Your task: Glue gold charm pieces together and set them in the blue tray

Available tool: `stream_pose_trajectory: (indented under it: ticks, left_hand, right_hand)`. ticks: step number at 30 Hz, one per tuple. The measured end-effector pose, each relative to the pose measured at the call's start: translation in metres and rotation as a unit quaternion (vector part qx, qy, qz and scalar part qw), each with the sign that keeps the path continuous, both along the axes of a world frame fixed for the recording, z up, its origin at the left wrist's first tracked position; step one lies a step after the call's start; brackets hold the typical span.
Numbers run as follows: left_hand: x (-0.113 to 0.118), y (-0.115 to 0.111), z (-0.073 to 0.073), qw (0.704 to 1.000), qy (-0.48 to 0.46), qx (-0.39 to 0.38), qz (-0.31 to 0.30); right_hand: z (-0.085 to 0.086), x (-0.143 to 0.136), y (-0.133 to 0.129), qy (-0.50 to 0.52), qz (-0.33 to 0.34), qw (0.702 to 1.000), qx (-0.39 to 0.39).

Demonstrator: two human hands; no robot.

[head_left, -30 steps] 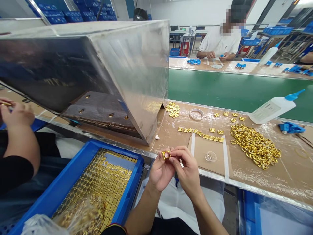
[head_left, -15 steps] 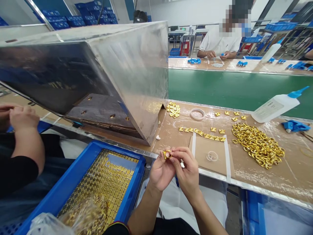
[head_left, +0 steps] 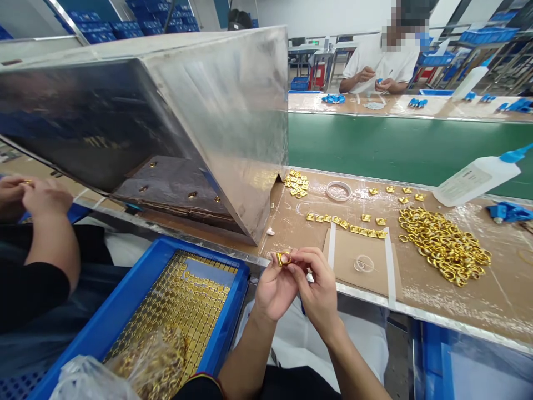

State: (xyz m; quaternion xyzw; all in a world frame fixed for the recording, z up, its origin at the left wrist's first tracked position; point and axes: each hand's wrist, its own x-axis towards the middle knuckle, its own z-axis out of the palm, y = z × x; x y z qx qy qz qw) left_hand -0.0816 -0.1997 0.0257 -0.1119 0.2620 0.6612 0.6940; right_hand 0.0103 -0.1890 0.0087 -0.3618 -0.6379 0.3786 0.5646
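Just in front of the bench edge, my left hand [head_left: 272, 289] pinches a gold ring [head_left: 284, 258] between thumb and fingertips, palm turned up. My right hand [head_left: 318, 283] closes on the same ring from the right, its fingertips touching it. Beyond my hands, a row of small gold square pieces [head_left: 353, 228] lies on the bench. A cardboard piece [head_left: 345, 266] with white tape strips and a clear ring on it is right of my hands. Further right sits a heap of gold rings [head_left: 443, 244].
A large metal hood [head_left: 225, 122] stands at the left. A blue tray [head_left: 137, 289] holds rows of gold pieces and a plastic bag. A white bottle [head_left: 477, 179] leans at the right. A co-worker's hands [head_left: 39, 194] are far left; another person sits across the green belt [head_left: 375, 141].
The view has shifted slightly. My hands keep nearly the same hold on the ring. Across the belt, the person's hand has risen a little.
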Motion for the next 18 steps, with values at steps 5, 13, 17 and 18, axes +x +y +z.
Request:
stream_pose_trajectory:
  ticks: [5,13,17,18]
  left_hand:
    - [0.000,-0.001,-0.002,1.000,0.001,-0.001,0.001]
    - [-0.005,-0.007,-0.014,0.991,0.040,0.122,-0.032]
    - [-0.007,-0.011,-0.015,0.988,0.030,0.147,-0.030]
    - [-0.007,-0.011,-0.014,0.987,0.027,0.154,-0.031]
  right_hand:
    - [0.000,-0.001,-0.001,0.002,-0.002,1.000,-0.002]
    - [0.002,0.006,-0.002,-0.007,0.028,0.999,0.041]
    - [0.006,0.007,-0.004,-0.018,0.042,0.997,0.062]
    - [0.006,0.006,-0.004,-0.020,0.041,0.997,0.065]
